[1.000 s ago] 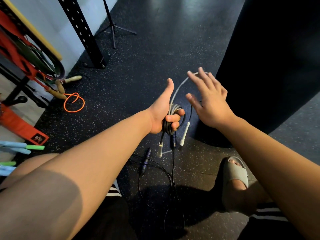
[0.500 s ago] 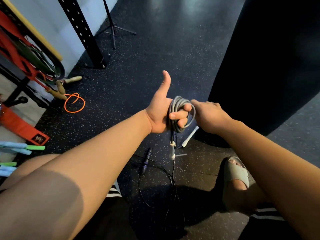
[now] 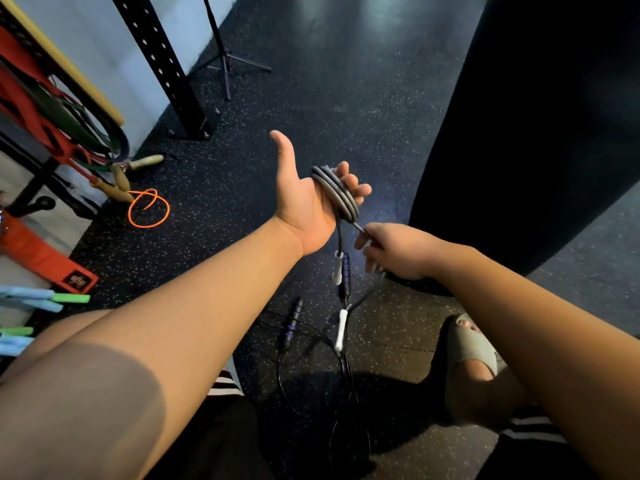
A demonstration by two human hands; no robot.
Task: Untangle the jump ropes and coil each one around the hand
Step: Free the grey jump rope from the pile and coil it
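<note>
Left hand (image 3: 304, 209) is turned palm up with the thumb stretched away, and the grey rope (image 3: 337, 195) sits in several turns around my fingers (image 3: 358, 188), which are nearly straight and do not squeeze it. Right hand (image 3: 398, 252) is closed, and it pinches the free end of the same rope just below the coil, pulling it tight.

Half a second ago my left fingers were curled over the coil and the right hand was up beside them, laying a turn. Now the left hand has opened and the right has come down and toward me with the tail. I think this means one more turn is finished and I am making it firm before the next.

Not much grey rope is left. One white handle (image 3: 337, 268) hangs under my left wrist; the other (image 3: 342, 329) hangs lower, near the floor (image 3: 311, 98). A dark handle of the black rope (image 3: 345, 275) hangs close to the first white one, so I judge the two ropes are maybe still caught together. The rest of the black rope lies loose on the floor, not yet coiled.
</note>
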